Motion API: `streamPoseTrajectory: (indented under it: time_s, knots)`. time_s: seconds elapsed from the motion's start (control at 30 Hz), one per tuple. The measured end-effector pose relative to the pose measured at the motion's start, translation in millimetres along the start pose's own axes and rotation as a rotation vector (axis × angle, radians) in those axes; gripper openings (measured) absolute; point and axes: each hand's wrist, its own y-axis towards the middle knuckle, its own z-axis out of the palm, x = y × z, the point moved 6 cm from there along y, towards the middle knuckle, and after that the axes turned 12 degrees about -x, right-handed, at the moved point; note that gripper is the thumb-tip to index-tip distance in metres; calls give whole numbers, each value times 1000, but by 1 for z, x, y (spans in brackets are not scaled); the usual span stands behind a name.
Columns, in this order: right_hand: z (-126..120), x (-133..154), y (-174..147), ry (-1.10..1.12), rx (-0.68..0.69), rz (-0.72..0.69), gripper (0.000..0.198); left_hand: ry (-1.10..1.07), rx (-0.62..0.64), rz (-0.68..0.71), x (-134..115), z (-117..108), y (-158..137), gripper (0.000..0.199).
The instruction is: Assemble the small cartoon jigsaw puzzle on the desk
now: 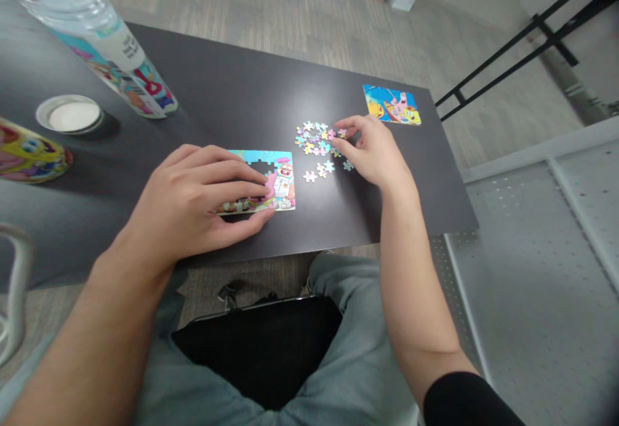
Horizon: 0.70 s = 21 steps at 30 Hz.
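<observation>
My left hand (pixel 203 187) lies flat with its fingers stretched over a partly assembled jigsaw puzzle (pixel 285 184). The puzzle has a printed cartoon picture and a dark gap near its upper middle. Its left part is hidden under the hand. Over the right side of a pile of loose puzzle pieces (pixel 314 139) is my right hand (pixel 370 149). Its thumb and index finger are apart, with small pieces showing between them; no piece looks lifted. Several stray pieces (pixel 322 170) lie just below the pile, between the two hands.
On the dark table (pixel 232 97), a cartoon picture card (pixel 394 105) lies at the far right. To the left stand a tall clear-topped canister (pixel 130 65), a round white lid (pixel 72 116) and a yellow printed container (pixel 31 152). A black bag (pixel 261 348) rests on my lap.
</observation>
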Motion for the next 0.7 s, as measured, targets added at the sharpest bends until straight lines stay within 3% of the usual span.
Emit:
streamPoseTrajectory:
  time_s: [0.27, 0.57, 0.7]
  knots:
    - [9, 26, -4, 67, 157, -59, 19, 5, -17, -62, 1, -5, 2, 12]
    - [13, 32, -5, 35, 188, -105, 16, 55, -38, -70, 4, -5, 0, 21]
    - [13, 38, -5, 5, 251, -147, 11, 66, -127, -64, 6, -8, 0, 20]
